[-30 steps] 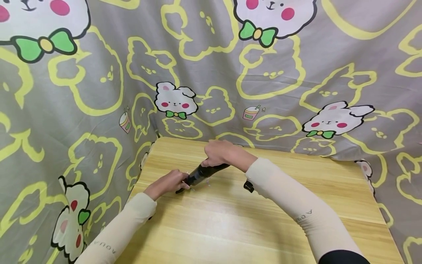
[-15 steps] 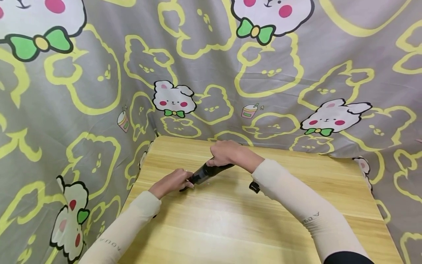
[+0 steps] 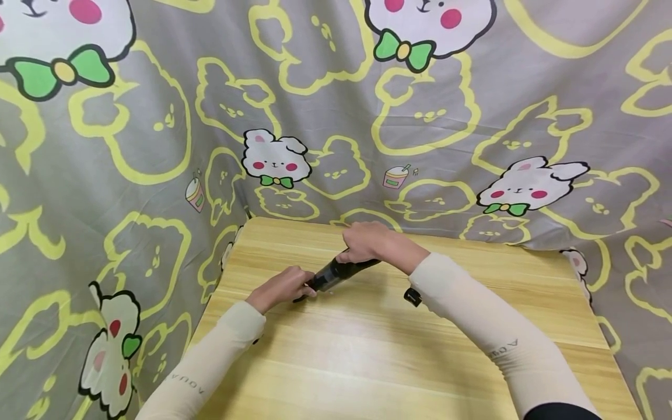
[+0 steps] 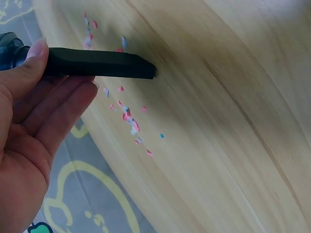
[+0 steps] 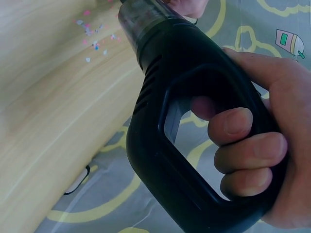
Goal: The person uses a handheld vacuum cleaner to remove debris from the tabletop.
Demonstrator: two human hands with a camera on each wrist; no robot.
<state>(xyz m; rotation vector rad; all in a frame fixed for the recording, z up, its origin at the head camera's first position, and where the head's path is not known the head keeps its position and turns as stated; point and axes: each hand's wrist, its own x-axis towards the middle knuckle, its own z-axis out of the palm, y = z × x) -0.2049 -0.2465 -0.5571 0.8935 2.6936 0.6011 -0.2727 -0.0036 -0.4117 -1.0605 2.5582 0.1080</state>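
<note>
A black handheld vacuum cleaner (image 3: 343, 269) is held at a slant over the wooden table between both hands. My right hand (image 3: 367, 240) grips its loop handle (image 5: 146, 141), fingers curled through the opening in the right wrist view. The clear dust cup (image 5: 148, 19) shows some bits inside. At the front end, my left hand (image 3: 283, 286) holds the base of the flat black nozzle (image 4: 102, 63) between thumb and fingers. Small pink, white and blue paper scraps (image 4: 129, 119) lie scattered on the tabletop on both sides of the nozzle.
The light wooden table (image 3: 472, 326) has its far edge against a grey curtain (image 3: 336, 116) printed with rabbits. Curtain also hangs along the left side. A small black device (image 3: 412, 296) sits at the right wrist.
Both hands and the vacuum cleaner have shifted a little to the right over the table. The grips look the same. Fewer scraps show beside the vacuum in the head view.
</note>
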